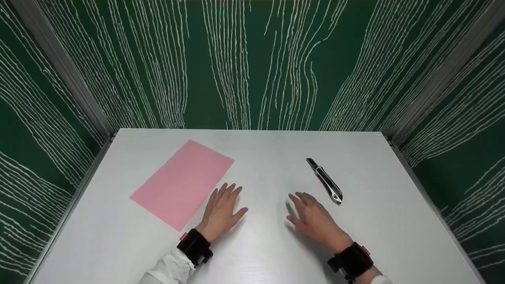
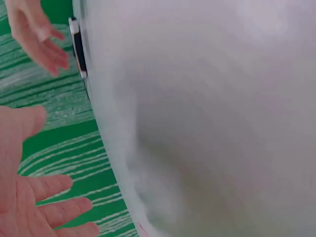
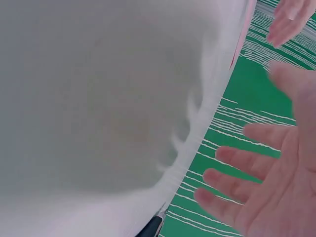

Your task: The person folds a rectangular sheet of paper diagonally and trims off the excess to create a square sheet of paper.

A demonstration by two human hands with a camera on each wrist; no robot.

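A pink sheet of paper [image 1: 182,183] lies at an angle on the left half of the white table [image 1: 268,157]. On the right half rests a black and silver utility knife [image 1: 325,181], its tip pointing to the far left. My left hand [image 1: 221,213] hovers over the table beside the paper's right edge, fingers spread and holding nothing. Just left of the knife's handle end, my right hand [image 1: 313,219] is held above the table, fingers relaxed and nothing in them. In the right wrist view the knife [image 3: 152,227] shows only partly at the bottom edge.
Green walls [image 1: 221,79] with white wavy lines stand behind the table and on both sides. Grey metal posts [image 1: 438,75] rise at the far corners. Each wrist wears a black band [image 1: 195,246].
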